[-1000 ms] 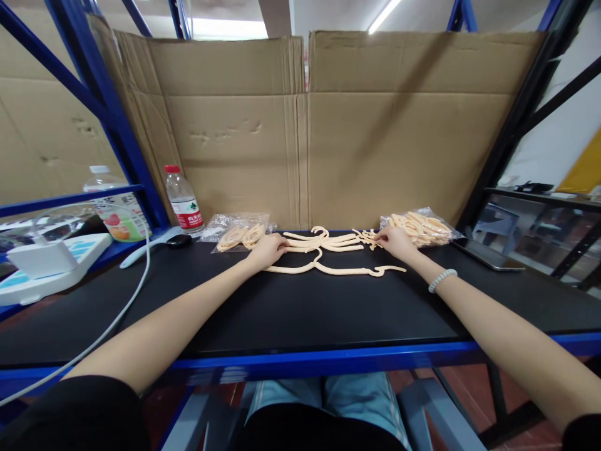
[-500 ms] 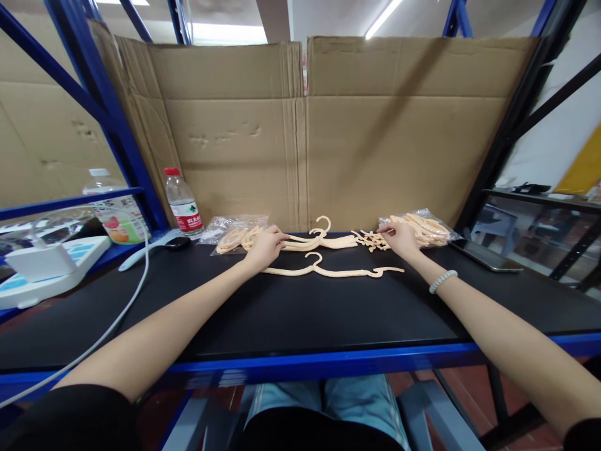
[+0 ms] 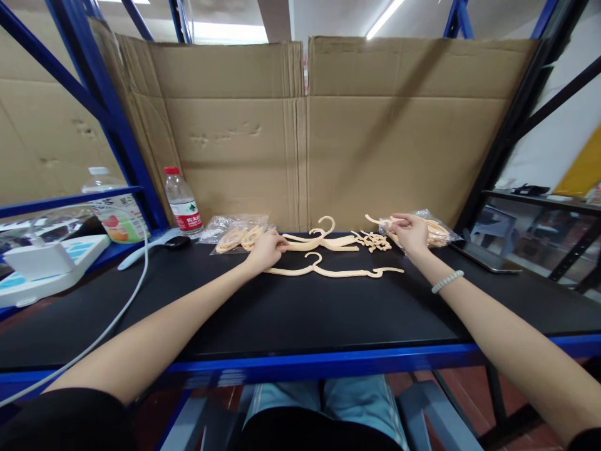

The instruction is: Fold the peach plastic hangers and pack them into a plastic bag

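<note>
My left hand (image 3: 265, 252) is closed at the left end of the stacked cream hanger parts (image 3: 323, 241), whose hooks point toward the back; its fingertips are partly hidden. In front of the stack lies another cream hanger (image 3: 293, 272), with a small wavy piece (image 3: 389, 270) at its right end. My right hand (image 3: 412, 233) is over the clear bag of cream hanger parts (image 3: 437, 233) at the right. Its fingers are closed on a curved cream hanger arm (image 3: 372, 219), whose tip juts out to the left. A heap of small cream connectors (image 3: 372, 241) lies between the stack and that bag.
A second clear bag (image 3: 230, 238) with curved cream parts sits behind my left hand. Farther left stand a red-capped water bottle (image 3: 185, 203) and a white power strip (image 3: 70, 269) with its cable. A phone (image 3: 488, 255) lies at right. Cardboard (image 3: 375, 138) walls the back.
My right hand has moved right, from the small connectors to the bag, and now has a curved hanger arm in its fingers. My left hand has stayed nearly in place.
</note>
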The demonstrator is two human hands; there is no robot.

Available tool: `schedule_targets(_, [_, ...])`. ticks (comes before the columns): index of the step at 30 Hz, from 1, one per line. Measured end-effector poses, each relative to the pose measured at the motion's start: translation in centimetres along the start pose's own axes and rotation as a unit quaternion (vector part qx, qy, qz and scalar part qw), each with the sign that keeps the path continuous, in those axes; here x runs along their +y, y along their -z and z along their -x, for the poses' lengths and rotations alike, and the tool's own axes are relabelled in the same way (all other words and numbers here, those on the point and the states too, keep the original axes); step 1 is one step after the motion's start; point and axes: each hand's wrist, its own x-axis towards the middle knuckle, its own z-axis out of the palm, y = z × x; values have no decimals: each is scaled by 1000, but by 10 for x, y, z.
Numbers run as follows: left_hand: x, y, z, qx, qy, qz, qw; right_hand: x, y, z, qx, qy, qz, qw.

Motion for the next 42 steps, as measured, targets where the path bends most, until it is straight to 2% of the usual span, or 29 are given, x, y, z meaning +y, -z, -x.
schedule_targets(2, [1, 4, 1, 10, 13, 2, 1000, -3, -1, 1, 0, -43, -43, 998])
schedule_targets(5, [2, 10, 1, 23, 24, 7, 999, -5, -3, 3, -40, -125, -143, 981])
schedule_targets(8, [2, 14, 3, 33, 38, 18, 999, -7, -5, 7, -76, -164, -190, 965])
schedule_targets(11, [2, 17, 4, 27, 62, 46, 997, -8, -6, 12, -102, -174, -211, 956])
schedule_targets(15, [2, 19, 5, 29, 66, 72, 995, -11, -8, 21, -184, -172, -248, 935])
schedule_targets(19, [3, 21, 6, 35, 59, 85, 994, -19, -9, 32, -236, -167, -227, 930])
schedule_targets(25, [6, 19, 6, 26, 63, 109, 992, -35, -11, 41, -247, -200, -229, 920])
schedule_targets(30, [4, 18, 7, 22, 58, 118, 991, -39, -12, 44, -262, -221, -249, 906])
schedule_targets(37, [6, 17, 7, 23, 51, 128, 990, -37, -15, 49, -333, -200, -238, 890])
schedule_targets(42, [5, 14, 7, 13, 41, 140, 989, -38, -17, 50, -327, -198, -240, 892])
